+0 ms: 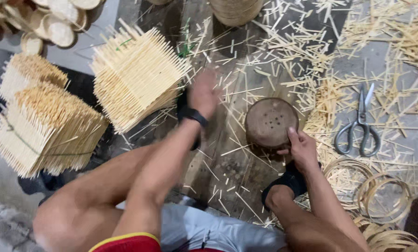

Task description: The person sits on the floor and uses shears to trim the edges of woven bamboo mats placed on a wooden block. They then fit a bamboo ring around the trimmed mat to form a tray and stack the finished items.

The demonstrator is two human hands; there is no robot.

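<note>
My right hand [301,145] rests on the near rim of a round wooden disc with several small holes [270,122], which lies on a dark wooden board [227,172]. My left hand [202,93], blurred and wearing a black wristband, reaches to the near right edge of a large bundle of thin bamboo sticks [136,74]. Whether its fingers hold any sticks I cannot tell. Loose bamboo sticks [283,51] lie scattered over the board and floor.
Two more tied stick bundles [45,126] lie at the left. Steel scissors [359,123] lie on the floor at the right. Coiled bamboo rings [381,191] sit at the lower right. Round wooden slices [55,23] are piled at the top left. My knees and legs fill the bottom.
</note>
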